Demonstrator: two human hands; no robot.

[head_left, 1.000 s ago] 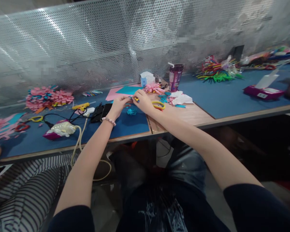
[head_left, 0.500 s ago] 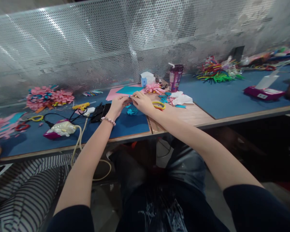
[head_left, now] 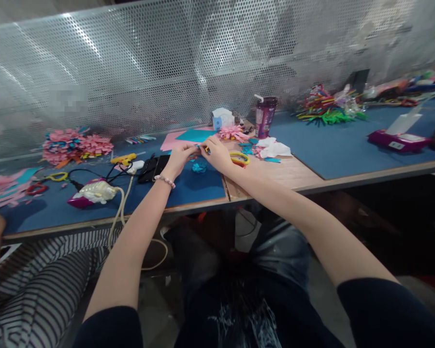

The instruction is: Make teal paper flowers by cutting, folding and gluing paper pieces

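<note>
My left hand (head_left: 181,157), with a beaded bracelet at the wrist, pinches a small piece of blue paper (head_left: 197,146). Fingertips of my right hand (head_left: 216,153) close on the same paper from the other side, largely covering it. A bit of something yellow shows at the right fingers, too small to name. Just below the hands a crumpled blue paper flower (head_left: 199,167) lies on the blue mat. Scissors with yellow and red handles (head_left: 239,158) rest partly behind my right wrist. Beyond the hands are pink and blue paper sheets (head_left: 195,136).
At left are a black phone-like object (head_left: 153,169), a yellow glue gun (head_left: 123,159), cables and pink paper flowers (head_left: 67,145). A purple cup (head_left: 265,118), a tissue box (head_left: 223,119) and crumpled white tissue (head_left: 273,147) stand behind to the right. Other people sit at both sides.
The hands stay together at the same spot, with the fingers shifting slightly on the paper. The whole view has moved a little.
</note>
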